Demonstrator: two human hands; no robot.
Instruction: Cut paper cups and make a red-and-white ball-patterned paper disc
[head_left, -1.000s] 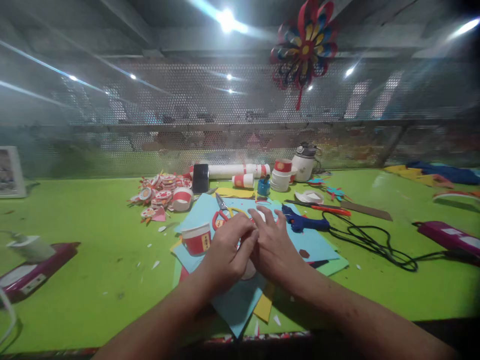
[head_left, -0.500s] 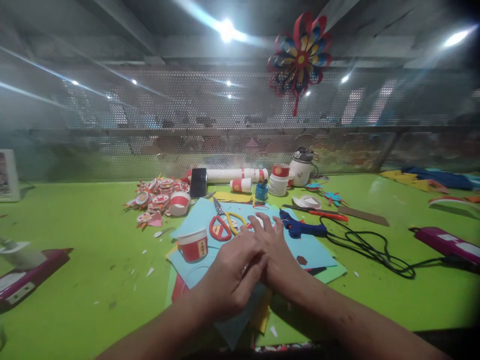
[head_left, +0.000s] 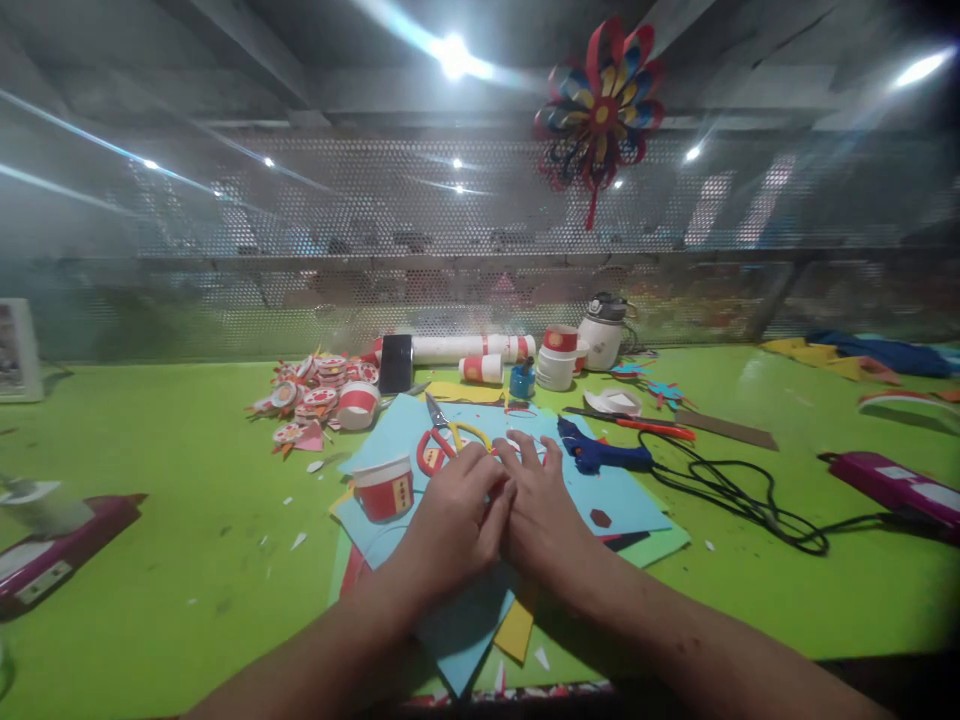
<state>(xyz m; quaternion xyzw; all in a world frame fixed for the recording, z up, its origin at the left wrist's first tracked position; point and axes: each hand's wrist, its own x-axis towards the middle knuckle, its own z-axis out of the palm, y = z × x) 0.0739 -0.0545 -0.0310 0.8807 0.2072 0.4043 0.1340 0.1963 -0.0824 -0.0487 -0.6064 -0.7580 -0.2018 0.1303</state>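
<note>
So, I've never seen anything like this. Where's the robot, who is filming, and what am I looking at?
There is no robot here: those are a person's own bare hands. A camera worn on that person's head looks forward and down, so the forearms come in from the bottom.

The left hand and right hand meet over blue paper on a green table. Their fingers hide whatever may be between them, so I can't tell what is held.

Left of them stands a cup; just beyond are scissors. To the right lies a glue gun with a black cord. Further back are a phone and a bottle.
</note>
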